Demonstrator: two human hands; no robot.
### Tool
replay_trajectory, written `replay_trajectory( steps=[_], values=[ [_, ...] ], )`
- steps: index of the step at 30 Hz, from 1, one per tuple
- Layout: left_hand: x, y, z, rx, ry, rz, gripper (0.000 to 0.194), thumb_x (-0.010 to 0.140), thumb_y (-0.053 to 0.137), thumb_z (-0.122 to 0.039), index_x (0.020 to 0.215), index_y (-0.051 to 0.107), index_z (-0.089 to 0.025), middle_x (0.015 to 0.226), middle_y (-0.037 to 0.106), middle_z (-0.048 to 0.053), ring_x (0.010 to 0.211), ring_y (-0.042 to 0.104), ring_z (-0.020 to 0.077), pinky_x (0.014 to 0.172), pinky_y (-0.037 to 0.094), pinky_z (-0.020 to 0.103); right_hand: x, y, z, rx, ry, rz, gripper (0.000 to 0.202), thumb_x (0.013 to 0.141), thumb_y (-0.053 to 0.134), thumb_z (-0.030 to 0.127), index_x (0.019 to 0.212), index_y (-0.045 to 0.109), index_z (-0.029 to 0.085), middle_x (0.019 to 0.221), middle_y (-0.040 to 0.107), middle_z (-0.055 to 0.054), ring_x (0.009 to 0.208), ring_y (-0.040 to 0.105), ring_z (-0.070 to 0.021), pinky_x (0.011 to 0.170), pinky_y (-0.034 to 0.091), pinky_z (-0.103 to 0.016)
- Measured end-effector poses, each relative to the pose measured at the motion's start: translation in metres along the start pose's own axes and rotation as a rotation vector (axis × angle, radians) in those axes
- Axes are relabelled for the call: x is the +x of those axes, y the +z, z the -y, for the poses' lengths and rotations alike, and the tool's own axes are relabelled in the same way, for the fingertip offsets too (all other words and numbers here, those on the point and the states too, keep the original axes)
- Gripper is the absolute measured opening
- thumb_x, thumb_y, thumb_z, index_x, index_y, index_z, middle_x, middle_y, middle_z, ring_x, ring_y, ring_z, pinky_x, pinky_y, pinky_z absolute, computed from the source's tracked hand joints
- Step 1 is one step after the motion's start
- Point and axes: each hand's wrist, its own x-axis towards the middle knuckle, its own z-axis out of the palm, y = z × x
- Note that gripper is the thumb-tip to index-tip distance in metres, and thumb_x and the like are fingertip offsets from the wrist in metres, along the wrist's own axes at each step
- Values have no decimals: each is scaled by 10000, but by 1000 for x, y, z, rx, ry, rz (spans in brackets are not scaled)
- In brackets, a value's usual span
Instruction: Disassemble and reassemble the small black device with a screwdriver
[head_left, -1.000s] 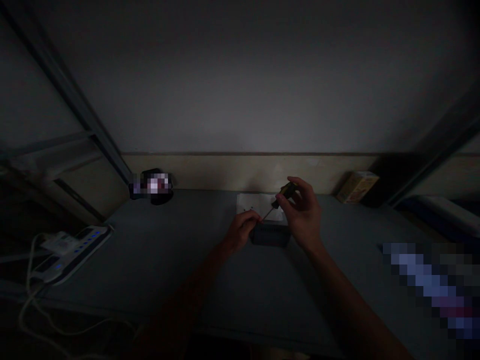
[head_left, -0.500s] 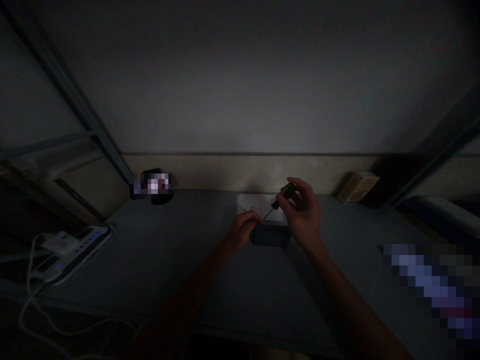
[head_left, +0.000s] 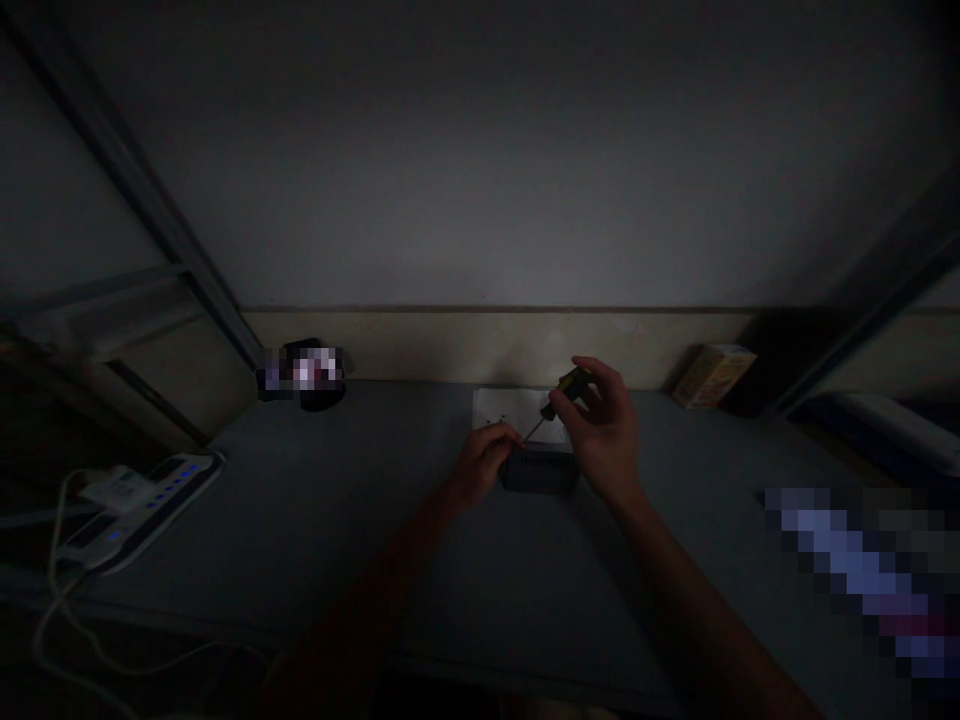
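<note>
My right hand point(head_left: 606, 430) is closed round the dark and yellow handle of a screwdriver point(head_left: 571, 388). Its thin shaft slants down to the left, and the tip ends at the fingertips of my left hand point(head_left: 480, 462). Those fingers are pinched together at the left back corner of a dark box point(head_left: 541, 474) with a row of slots; whatever is between them is too small to make out. Behind the box lies a white sheet point(head_left: 489, 402) with a few small dark bits on it.
A power strip point(head_left: 161, 510) with blue lights and white cables lies at the left. A dark object with a blurred-out front point(head_left: 322, 396) stands at the back left, a yellowish carton point(head_left: 712, 376) at the back right. A pixelated item point(head_left: 847, 560) is at the right.
The view has shifted very slightly. Both hands and the screwdriver hold nearly the same pose over the box.
</note>
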Motion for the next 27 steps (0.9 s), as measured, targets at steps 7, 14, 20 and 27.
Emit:
replay_trajectory(
  steps=[7,14,20,27],
  values=[
    [0,0,0,2,-6,-9,239,896,501,-360,828,642,-179,832,637,50,853,582,223,794,409,319,2,-2,-1,-16,-4,-32,422,829,768,252,1218,614,316,1035,617,-19,898,659,-184,673,628,-312],
    [0,0,0,2,2,-5,247,912,495,-346,827,646,-171,806,621,44,821,569,213,781,409,319,1,-1,-1,6,6,-28,420,813,784,253,1194,623,323,1035,616,-9,886,657,-176,673,625,-302],
    [0,0,3,-12,8,-2,251,910,501,-361,837,647,-170,835,634,52,860,585,224,799,423,322,2,-3,0,1,18,-41,422,806,793,272,1192,631,324,1057,615,-9,886,652,-174,678,623,-307],
    [-1,0,0,5,-11,0,263,907,492,-366,841,654,-170,820,620,48,823,568,214,772,402,316,1,-2,-2,-37,-20,-42,406,829,764,268,1205,617,313,1056,613,-23,895,663,-183,675,627,-310]
  ],
)
